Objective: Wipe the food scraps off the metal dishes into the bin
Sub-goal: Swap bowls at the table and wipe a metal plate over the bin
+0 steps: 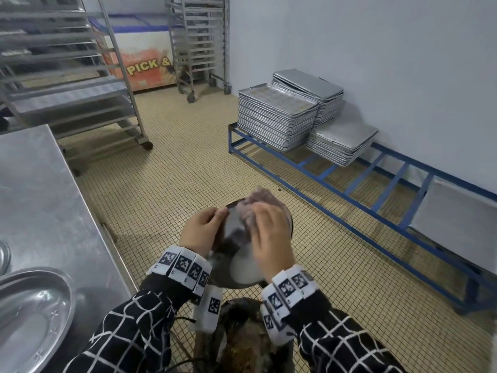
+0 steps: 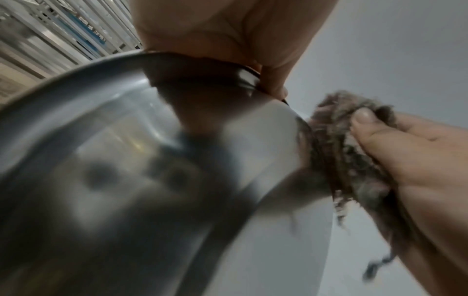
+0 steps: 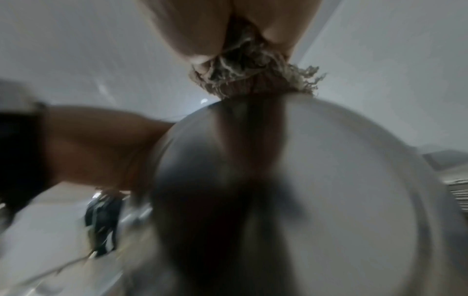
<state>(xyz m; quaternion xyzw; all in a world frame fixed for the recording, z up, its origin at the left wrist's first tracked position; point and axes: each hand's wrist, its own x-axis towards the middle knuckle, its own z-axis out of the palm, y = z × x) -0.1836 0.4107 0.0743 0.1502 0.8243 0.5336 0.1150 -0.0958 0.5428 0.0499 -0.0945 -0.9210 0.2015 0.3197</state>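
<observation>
A round metal dish [image 1: 236, 254] is held tilted over the bin [image 1: 242, 343], which holds brown food scraps, at the bottom centre of the head view. My left hand [image 1: 201, 230] grips the dish's left rim, thumb on the inside. My right hand [image 1: 271, 232] clutches a frayed grey-brown rag [image 1: 255, 203] and presses it against the far upper part of the dish. In the left wrist view the dish [image 2: 142, 160] fills the frame and the rag [image 2: 336, 144] lies at its right edge. The right wrist view shows the rag [image 3: 248, 80] bunched in the fingers above the dish [image 3: 341, 190].
A steel table [image 1: 45, 200] stands at the left with an oval metal dish [image 1: 29, 319] on it. Stacks of baking trays [image 1: 279, 117] rest on a blue frame [image 1: 376, 179] along the right wall. Wheeled tray racks [image 1: 67, 76] stand behind on the tiled floor.
</observation>
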